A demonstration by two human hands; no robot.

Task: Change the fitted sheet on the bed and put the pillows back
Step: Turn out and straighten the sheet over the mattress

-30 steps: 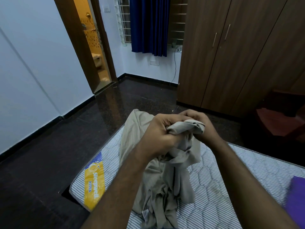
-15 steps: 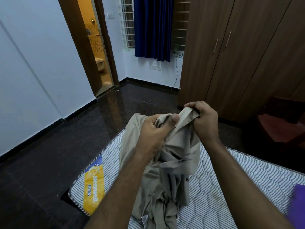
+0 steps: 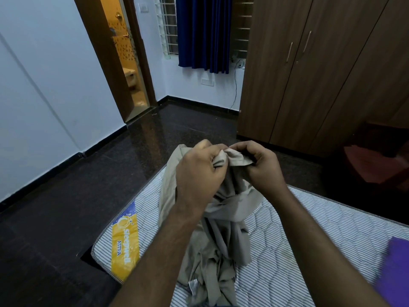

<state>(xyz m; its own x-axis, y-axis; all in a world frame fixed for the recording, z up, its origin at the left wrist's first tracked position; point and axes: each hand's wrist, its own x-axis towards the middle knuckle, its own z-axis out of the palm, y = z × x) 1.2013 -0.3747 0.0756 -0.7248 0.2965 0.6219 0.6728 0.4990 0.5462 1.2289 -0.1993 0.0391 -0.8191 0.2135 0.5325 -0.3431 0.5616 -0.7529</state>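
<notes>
We pinch the beige sheet (image 3: 223,235) up high with our left hand (image 3: 199,171) and right hand (image 3: 259,167) touching; the rest hangs straight down onto the mattress (image 3: 309,235).

Bedroom in a home. Bare striped mattress (image 3: 287,235) w/ a yellow brand label (image 3: 125,242) lies low on the dark polished stone floor (image 3: 66,207); a beige sheet (image 3: 212,240) is bunched on it. Tall wooden wardrobe (image 3: 309,74) w/ 2 slim door handles stands along the right wall. Blue curtain (image 3: 203,34) hangs over a grilled window (image 3: 167,25); wall socket w/ a cable below it. Plain white walls w/ black skirting. Wood-framed doorway (image 3: 124,56) at left opens onto a warm-lit tiled room, prob. a bathroom. Purple item (image 3: 396,269) at the mattress's right edge, too blurred to tell.
</notes>
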